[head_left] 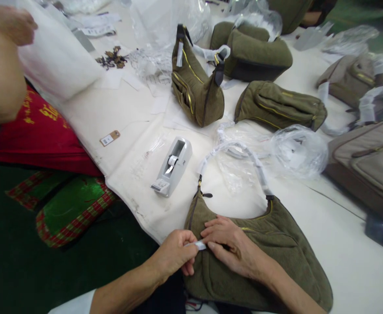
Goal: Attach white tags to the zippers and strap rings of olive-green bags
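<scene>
An olive-green corduroy shoulder bag [297,257] lies at the table's near edge. White wrapping covers most of its curved strap [258,163]. My left hand [174,252] is closed at the bag's left side, pinching a small white strip [200,245] between thumb and finger. The strip's right end reaches the fingertips of my right hand [232,246]. That hand rests on the bag's front with its fingers stretched out, close to a gold zipper [246,229]. Beyond the bag, to the left, stands a grey tape dispenser [177,168].
More olive bags [199,93] stand farther back, and taupe bags [367,161] line the right. Clear plastic [299,152] lies behind the strap. A brown tag [110,138] is on the left. At upper left, another person's hand [11,24] is beside white sheeting [55,56].
</scene>
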Available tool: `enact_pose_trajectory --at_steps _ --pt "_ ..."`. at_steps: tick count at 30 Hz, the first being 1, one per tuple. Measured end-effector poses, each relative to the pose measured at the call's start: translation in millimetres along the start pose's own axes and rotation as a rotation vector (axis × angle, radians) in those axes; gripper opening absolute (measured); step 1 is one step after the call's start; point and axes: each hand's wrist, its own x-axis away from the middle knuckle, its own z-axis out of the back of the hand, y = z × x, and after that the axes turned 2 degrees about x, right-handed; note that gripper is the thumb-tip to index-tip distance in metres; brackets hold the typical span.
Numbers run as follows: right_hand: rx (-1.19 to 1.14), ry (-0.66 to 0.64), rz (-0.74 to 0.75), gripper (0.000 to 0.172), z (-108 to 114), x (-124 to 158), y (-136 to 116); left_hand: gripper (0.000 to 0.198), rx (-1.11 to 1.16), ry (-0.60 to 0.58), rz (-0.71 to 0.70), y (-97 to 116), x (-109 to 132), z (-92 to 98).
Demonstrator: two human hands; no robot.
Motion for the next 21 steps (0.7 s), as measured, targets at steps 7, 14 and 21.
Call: enact_pose_trajectory --at_steps 7,14,21 --pt "0.336 -0.057 -0.049 0.013 -16.7 -8.4 -6.1 0.012 0.071 -0.025 -0.023 -3.0 -0.5 2.4" --pt "0.682 -0.101 0.206 0.017 -15.4 -13.3 -2.5 0.028 0.241 -0.112 0.051 2.2 0.3 7.3" --pt "0.698 0.057 0.409 0.031 -1.2 -18.2 15.5 0.029 0.5 -0.214 0.062 7.0 -18.3 -1.1"
